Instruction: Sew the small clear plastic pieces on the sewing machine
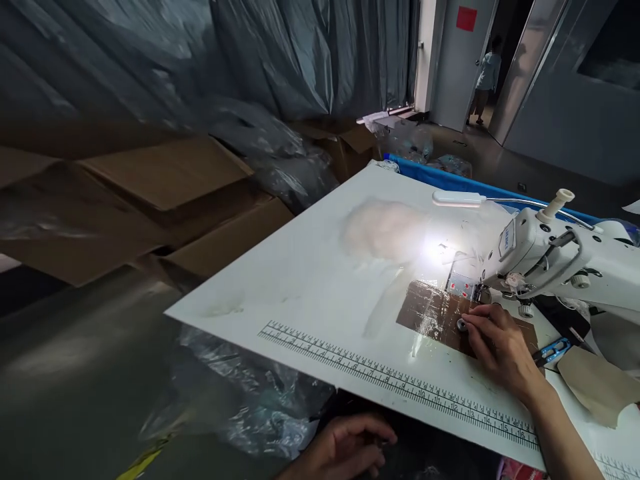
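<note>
Sewing machine, right side of the surface: body cut off by the view's edge. Machine label: illegible. Brown sheet: partly covered by the right hand. Left hand, below the front edge: forearm cut off. Cardboard boxes, beyond the left edge: blurred.

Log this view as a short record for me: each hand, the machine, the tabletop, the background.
Right hand: right hand, fingertips at a small round metal piece over a brown patch
Left hand: left hand, fingers loosely curled, below the table edge
Machine: white sewing machine
Tabletop: printed ruler, blue-handled tool, tan scrap
Background: cardboard boxes, person in doorway
</note>
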A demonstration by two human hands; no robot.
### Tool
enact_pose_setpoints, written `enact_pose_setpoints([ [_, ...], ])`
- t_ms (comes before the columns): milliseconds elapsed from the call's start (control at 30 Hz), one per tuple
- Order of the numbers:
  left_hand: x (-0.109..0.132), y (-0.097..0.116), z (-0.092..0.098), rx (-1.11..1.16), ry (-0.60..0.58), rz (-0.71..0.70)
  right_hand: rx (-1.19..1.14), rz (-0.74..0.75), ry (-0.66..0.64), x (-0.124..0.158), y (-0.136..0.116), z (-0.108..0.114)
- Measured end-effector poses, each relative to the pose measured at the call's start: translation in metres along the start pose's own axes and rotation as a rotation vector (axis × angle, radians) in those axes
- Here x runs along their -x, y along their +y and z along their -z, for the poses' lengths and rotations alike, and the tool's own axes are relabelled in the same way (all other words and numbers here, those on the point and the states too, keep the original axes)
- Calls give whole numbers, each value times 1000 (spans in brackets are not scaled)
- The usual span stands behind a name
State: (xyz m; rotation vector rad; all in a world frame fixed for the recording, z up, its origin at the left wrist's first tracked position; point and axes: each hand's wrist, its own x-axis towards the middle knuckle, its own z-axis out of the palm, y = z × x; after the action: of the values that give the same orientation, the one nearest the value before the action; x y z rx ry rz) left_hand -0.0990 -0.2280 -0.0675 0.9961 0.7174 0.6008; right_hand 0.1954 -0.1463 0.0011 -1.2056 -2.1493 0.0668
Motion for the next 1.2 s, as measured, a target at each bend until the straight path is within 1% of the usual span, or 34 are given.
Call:
enact_pose_setpoints([
  [67, -5, 8, -9, -23, -79, -169, -128, -78, 28, 1, -6, 2],
  [100, -9, 16, -15, -57, -102, -290, -204, -148, 53, 2, -10, 3],
  [133, -13, 27, -22, -107, -76, -393, -295, -242, 76, 3, -15, 3],
  [200, -29, 51, -36, -283, 64, -597, -542, -500, 91, 7, -26, 2],
  [233, -39, 62, -42, -374, 129, -660, -697, -642, 72, 10, -33, 2],
  [267, -51, 70, -46, -452, 169, -722, -862, -775, 42, 12, -39, 1],
  [333, -74, 77, -52, -584, 222, -850, -1170, -981, -16, 14, -51, -2],
  [367, -83, 77, -54, -618, 230, -885, -1297, -1042, -26, 15, -56, -2],
  [400, -91, 75, -55, -638, 227, -871, -1404, -1080, -21, 15, -61, -3],
  [467, -98, 68, -55, -629, 207, -782, -1556, -1112, 9, 15, -67, -4],
  [567, -99, 62, -55, -525, 163, -612, -1647, -1113, 42, 15, -69, -4],
  [667, -97, 61, -55, -430, 119, -512, -1609, -1115, 63, 19, -68, -8],
  [733, -97, 60, -55, -415, 114, -498, -1538, -1121, 69, 24, -66, -12],
  [867, -95, 56, -57, -352, 158, -533, -1406, -1153, 69, 33, -64, -17],
  [933, -94, 54, -57, -297, 195, -536, -1341, -1166, 97, 38, -64, -15],
  [1000, -93, 53, -57, -248, 219, -521, -1253, -1139, 134, 43, -63, -10],
  [1067, -94, 53, -56, -175, 219, -495, -1105, -1070, 148, 46, -59, -6],
  [1100, -94, 54, -55, -123, 220, -478, -989, -1012, 154, 48, -55, -5],
  [1200, -96, 56, -53, 62, 230, -395, -480, -726, 204, 55, -43, -10],
])
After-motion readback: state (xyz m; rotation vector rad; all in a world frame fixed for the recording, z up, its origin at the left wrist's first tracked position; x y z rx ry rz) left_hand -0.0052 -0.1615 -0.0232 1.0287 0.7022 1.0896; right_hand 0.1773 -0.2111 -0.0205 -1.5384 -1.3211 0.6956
